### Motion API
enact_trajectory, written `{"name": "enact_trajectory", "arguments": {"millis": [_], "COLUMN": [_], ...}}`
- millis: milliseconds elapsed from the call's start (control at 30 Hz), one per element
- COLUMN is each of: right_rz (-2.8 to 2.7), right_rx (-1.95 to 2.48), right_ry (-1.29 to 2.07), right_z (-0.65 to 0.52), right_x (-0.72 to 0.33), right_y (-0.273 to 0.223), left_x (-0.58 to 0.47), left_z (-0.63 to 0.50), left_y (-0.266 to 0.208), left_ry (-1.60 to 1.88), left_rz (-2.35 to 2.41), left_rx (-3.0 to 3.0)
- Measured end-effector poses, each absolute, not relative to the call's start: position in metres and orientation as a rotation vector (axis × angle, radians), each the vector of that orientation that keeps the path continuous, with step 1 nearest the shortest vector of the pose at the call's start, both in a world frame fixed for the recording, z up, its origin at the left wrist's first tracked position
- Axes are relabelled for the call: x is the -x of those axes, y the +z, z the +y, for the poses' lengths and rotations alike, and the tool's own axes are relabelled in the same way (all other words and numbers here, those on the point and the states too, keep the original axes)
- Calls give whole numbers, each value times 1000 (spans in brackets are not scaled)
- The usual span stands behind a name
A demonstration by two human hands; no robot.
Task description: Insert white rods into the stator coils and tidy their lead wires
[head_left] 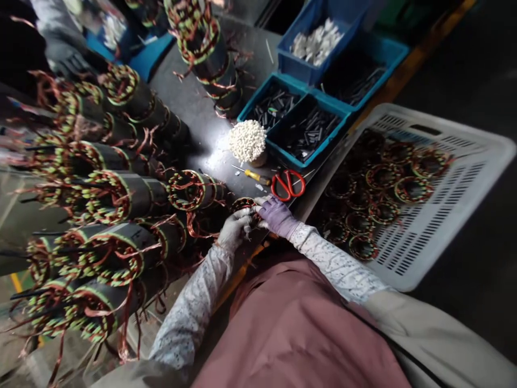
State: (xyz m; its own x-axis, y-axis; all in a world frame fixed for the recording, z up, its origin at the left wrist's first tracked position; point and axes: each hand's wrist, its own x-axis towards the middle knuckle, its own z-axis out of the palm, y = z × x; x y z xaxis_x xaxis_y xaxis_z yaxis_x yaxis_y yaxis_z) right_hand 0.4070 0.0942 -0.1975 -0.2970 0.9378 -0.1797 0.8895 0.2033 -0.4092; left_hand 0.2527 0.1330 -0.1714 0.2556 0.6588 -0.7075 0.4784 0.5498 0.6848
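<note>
My left hand (236, 230), in a pale glove, is closed at the near left side of a motor stator (242, 204) at the table edge. My right hand (278, 216), in a purple glove, has its fingers bent over the right side of the same stator. Both hands cover much of it, and only part of its copper-wound rim shows. Just beyond the right hand lie red-handled scissors (287, 185) and a yellow-handled screwdriver (254, 175). A bundle of thin white sticks or tubes (247, 141) stands behind them.
Stacked stators (109, 199) with loose copper leads crowd the left; another stack (197, 43) stands at the back. Blue bins (305, 161) hold dark and white small pieces. A white crate (456, 242) with stators is at right. A co-worker's gloved hand (68, 59) is far left.
</note>
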Motion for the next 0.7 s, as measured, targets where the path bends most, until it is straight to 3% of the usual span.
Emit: {"name": "enact_trajectory", "arguments": {"millis": [167,300,400,533,700], "right_rz": [-2399,-2449,-2483,-2458,-2222], "right_rx": [1779,1797,1819,1853,1816], "right_ry": [654,651,683,771,974], "right_z": [98,100,103,109,99], "right_x": [-406,-406,-405,-400,-409], "right_y": [-191,-188,-185,-181,-193], "left_x": [-240,-251,-268,-283,-275], "left_z": [122,140,156,148,105], "left_y": [-144,-136,-143,-154,-145], "left_ry": [219,-310,-480,-386,-32], "left_rz": [1507,1402,1377,1445,1459], "left_rx": [-1348,-1873,-1839,-1612,-1127]}}
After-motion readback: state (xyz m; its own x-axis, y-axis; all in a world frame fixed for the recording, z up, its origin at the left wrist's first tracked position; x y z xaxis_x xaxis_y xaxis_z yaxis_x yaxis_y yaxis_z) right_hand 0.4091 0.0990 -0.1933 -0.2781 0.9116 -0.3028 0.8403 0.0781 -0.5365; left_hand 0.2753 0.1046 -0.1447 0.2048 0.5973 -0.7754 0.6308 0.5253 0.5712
